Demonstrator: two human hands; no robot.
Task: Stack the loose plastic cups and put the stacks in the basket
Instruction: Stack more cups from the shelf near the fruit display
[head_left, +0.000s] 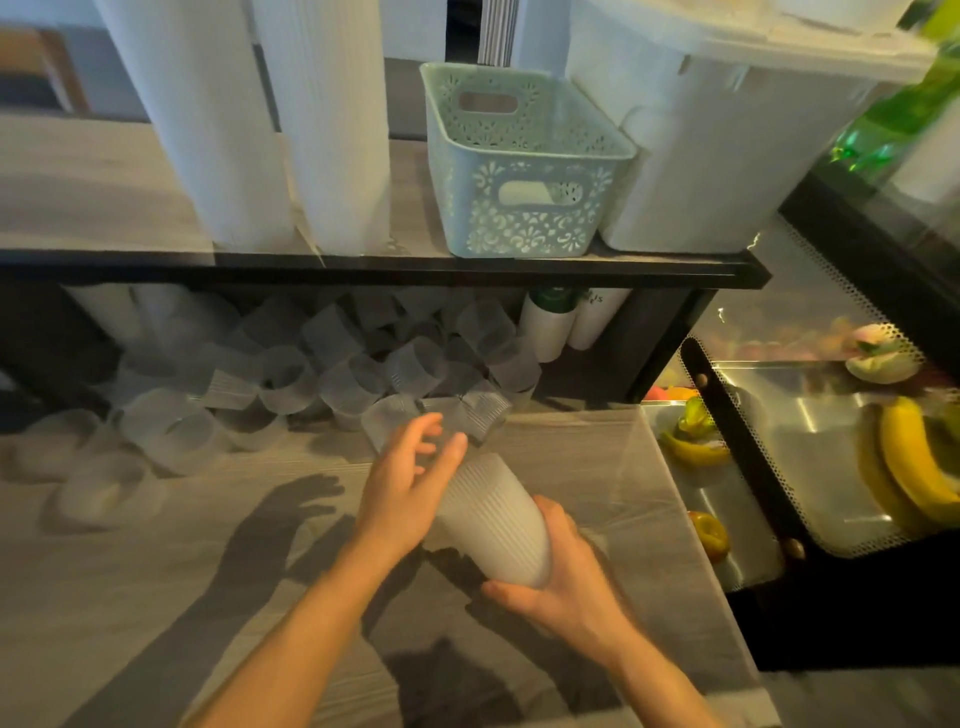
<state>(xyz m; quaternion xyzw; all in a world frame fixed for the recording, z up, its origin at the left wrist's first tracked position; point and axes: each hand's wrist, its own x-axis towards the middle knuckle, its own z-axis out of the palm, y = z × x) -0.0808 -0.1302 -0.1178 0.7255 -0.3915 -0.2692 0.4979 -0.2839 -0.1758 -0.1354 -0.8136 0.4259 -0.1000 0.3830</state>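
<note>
A short stack of ribbed translucent cups (496, 519) lies tilted above the wooden counter, and my right hand (561, 582) grips its closed lower end. My left hand (410, 478) is beside the stack's open upper end, fingers spread and relaxed, holding nothing, the palm against the stack's side. Several loose cups (291, 379) lie scattered at the back of the counter under the black shelf, the nearest ones just beyond my left fingertips. The pale green lattice basket (524, 218) stands on the shelf above, with nothing visible inside.
Two tall white cup columns (332, 130) stand on the shelf left of the basket; a big white bin (727, 156) stands to its right. White paper cup stacks (550, 322) lie under the shelf. A display case with bananas (914, 467) borders the counter's right edge.
</note>
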